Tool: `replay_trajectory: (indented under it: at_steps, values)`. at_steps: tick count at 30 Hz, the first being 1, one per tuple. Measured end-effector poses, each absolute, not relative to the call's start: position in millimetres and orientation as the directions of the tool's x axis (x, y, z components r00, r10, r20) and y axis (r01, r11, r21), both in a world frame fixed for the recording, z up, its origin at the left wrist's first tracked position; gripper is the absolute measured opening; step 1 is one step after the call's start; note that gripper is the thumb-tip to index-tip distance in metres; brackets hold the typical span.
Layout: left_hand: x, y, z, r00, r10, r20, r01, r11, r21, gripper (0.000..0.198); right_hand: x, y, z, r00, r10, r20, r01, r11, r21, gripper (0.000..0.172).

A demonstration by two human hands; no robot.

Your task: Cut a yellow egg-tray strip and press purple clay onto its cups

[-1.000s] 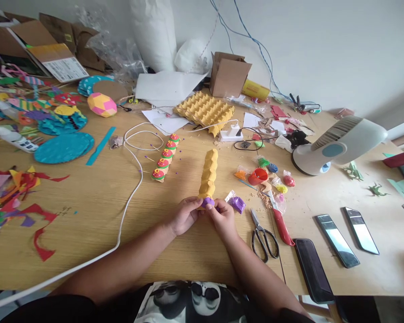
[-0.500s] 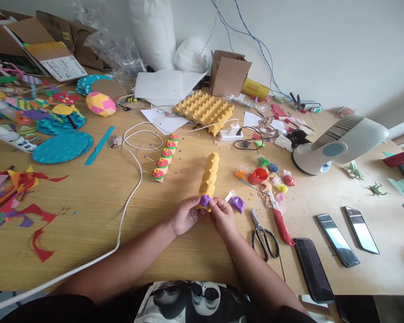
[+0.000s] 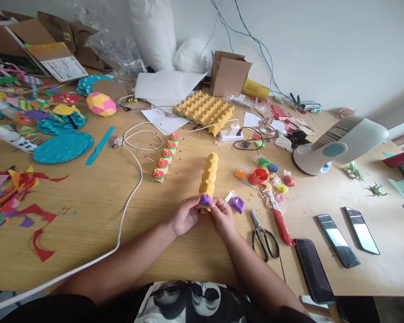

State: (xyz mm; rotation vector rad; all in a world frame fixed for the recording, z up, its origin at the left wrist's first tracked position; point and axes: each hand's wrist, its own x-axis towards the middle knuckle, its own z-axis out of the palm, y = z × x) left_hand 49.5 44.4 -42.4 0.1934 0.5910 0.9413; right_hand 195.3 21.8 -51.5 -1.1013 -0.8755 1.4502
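Head view, my left hand (image 3: 186, 217): pinched around the left side of the near end of the yellow carton strip (image 3: 208, 175), thumb against the purple clay (image 3: 206, 200).
Head view, my right hand (image 3: 225, 219): closed on the same end from the right, thumb at the clay's edge; the fingers underneath are hidden from me.
Yellow carton strip: in front of me, between my hands, its far end pointing away; whether it touches the table (image 3: 175, 264), I can't tell.
Purple clay: capping the nearest bump; I judge I should smooth it outward with light, even thumb strokes, bracing the shell from below so the thin-looking carton doesn't dent.
Purple packet (image 3: 237, 203): just beside my right hand.
Decorated strip (image 3: 164, 159): farther off to the left, red and green caps on its bumps.
Cardboard box label (image 3: 65, 68): printed lines, too small to read.
Yellow box (image 3: 256, 89): reddish lettering, illegible to me.
White bottle (image 3: 13, 138): dark marks, no brand I can make out.
Table pencil marks (image 3: 61, 211): faint, nothing I'd read with confidence.
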Motion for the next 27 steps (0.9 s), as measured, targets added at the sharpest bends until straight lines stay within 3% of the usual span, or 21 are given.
replay_trajectory:
  at_steps: [13,21,27]
  values:
    - [49,46,-41,0.464,0.805,-0.369,-0.707,0.588,0.394,0.024,193,21,-42,-0.097,0.984,-0.15,-0.335,-0.174,-0.926,0.031]
    - [52,45,-40,0.466,0.802,-0.375,-0.686,0.595,0.419,0.024,189,19,-44,-0.042,0.972,-0.232,-0.474,-0.224,-0.851,0.031]
    - [53,45,-42,0.469,0.799,-0.375,-0.672,0.599,0.435,0.022,190,20,-52,-0.004,0.983,-0.183,-0.431,-0.167,-0.887,0.027]
